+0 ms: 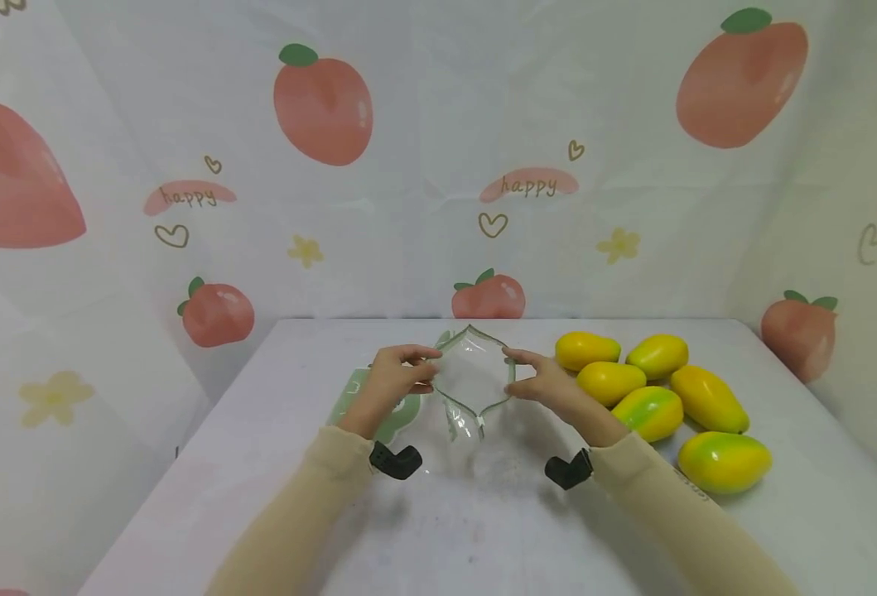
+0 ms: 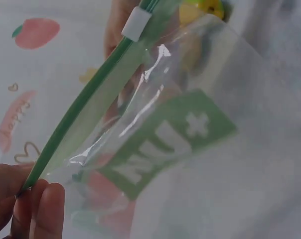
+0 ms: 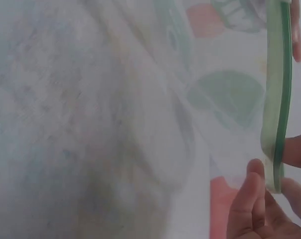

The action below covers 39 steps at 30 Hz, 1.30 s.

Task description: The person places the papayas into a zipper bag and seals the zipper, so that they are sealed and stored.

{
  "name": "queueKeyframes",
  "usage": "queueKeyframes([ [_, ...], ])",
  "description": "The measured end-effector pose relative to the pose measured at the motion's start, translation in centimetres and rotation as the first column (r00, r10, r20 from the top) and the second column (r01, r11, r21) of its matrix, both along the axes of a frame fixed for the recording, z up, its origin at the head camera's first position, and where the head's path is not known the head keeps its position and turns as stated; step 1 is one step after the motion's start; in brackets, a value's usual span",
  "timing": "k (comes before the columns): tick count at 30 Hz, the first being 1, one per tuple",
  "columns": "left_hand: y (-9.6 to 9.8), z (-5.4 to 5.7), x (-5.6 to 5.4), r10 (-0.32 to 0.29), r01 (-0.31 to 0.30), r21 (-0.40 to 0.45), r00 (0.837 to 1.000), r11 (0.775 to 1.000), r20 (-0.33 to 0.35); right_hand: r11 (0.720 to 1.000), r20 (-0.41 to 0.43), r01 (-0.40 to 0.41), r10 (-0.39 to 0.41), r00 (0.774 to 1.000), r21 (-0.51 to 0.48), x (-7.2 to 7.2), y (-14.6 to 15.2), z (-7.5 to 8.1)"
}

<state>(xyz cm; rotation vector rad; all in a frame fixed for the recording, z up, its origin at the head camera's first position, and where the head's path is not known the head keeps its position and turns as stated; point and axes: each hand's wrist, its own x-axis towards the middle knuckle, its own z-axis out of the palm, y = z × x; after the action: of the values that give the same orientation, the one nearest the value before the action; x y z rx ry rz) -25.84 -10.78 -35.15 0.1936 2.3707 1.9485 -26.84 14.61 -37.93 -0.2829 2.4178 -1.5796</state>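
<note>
Head view: clear plastic bag with a green zip edge (image 1: 462, 420) held up over a white table (image 1: 475, 530), between the two hands, near mid-picture. Mouth drawn wide, its rim a pointed outline with one corner on the far side, one on the near.

Left hand (image 1: 393, 382): thumb and fingertips pinching the bag's rim on its left side. Left wrist view agrees: the green zip strip (image 2: 75, 117) runs up from between the fingertips to a white plastic slider (image 2: 136, 24). Green panel printed on the film, white lettering "NU+".

Right hand (image 1: 546, 385): pinching the opposite side of the rim, thumb one side of the strip, fingers the other, as the right wrist view shows.

Behind and below the left hand, a flat pale-green item with a wavy edge (image 1: 401, 418) lies on the table, partly covered by that hand; its nature cannot be told.

Right of the right hand, six plump oval fruits, yellow with green tinges (image 1: 647, 414), grouped loosely, some partly behind the forearm.

Cream sleeves on both arms; black angular device (image 1: 396, 461) at the left wrist, another at the right. Beyond the table, a white cloth backdrop (image 1: 408, 232) printed with peaches, hearts, yellow flowers and "happy".
</note>
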Motion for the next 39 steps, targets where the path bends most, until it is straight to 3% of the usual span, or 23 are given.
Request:
queueKeyframes([
  [4,1.4,0.4,0.1,-0.029,0.029,0.002,0.999,1.000,-0.025,0.998,0.000,-0.051,0.051,0.999,-0.041,0.2,-0.8,0.4],
  [12,2.7,0.3,-0.4,-0.024,0.023,-0.020,0.999,1.000,-0.031,0.993,0.015,-0.067,0.069,0.998,-0.094,0.3,-1.5,1.1],
  [21,2.9,0.2,-0.5,-0.017,0.017,-0.024,0.999,1.000,-0.036,0.993,0.043,-0.074,0.078,0.996,-0.092,0.4,-1.4,1.3],
  [39,3.0,0.6,-0.2,-0.044,0.043,-0.027,0.999,0.999,-0.019,0.991,0.018,-0.114,0.115,0.993,-0.076,0.5,-1.0,2.0],
])
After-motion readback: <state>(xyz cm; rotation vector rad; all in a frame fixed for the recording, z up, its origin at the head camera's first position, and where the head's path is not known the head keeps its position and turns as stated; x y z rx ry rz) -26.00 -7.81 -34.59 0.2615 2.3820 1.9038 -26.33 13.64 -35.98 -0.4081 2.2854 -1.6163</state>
